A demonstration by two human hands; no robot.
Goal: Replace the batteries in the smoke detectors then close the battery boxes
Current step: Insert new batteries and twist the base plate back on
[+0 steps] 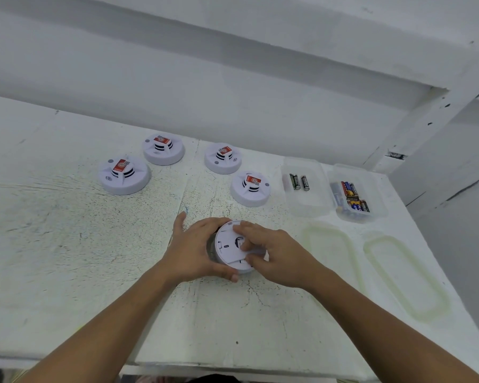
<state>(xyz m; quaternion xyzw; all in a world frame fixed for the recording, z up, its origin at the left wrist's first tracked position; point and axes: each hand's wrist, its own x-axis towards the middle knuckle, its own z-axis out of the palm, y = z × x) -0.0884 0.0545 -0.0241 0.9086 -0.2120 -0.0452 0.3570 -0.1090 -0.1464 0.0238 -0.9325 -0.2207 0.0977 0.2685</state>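
on the white table [67,230], close to its front edge, i hold a white smoke detector [227,250] flipped back side up. my left hand [194,250] grips its left rim, fingers curled round the far side, thumb on the near edge, one finger sticking out straight over the table. my right hand [277,252] holds the right side, thumb on the near rim, fingertips [242,224] bent onto the back plate by a small dark opening [239,240]. can't tell if a battery is inside it. four more detectors sit face up further back, each with a red label on top: far-left detector [124,175], back-left detector [163,149], back-right detector [223,158], near-right detector [250,188]. right of that last one, a clear plastic box [307,208] holds three dark batteries [299,182] lying loose. just beside it a second clear box [379,194] holds a pile of mixed batteries [351,197], red, blue, yellow, black. two clear lids lie flat on the table in front of the boxes, left lid [329,244] and right lid [407,275], both off.
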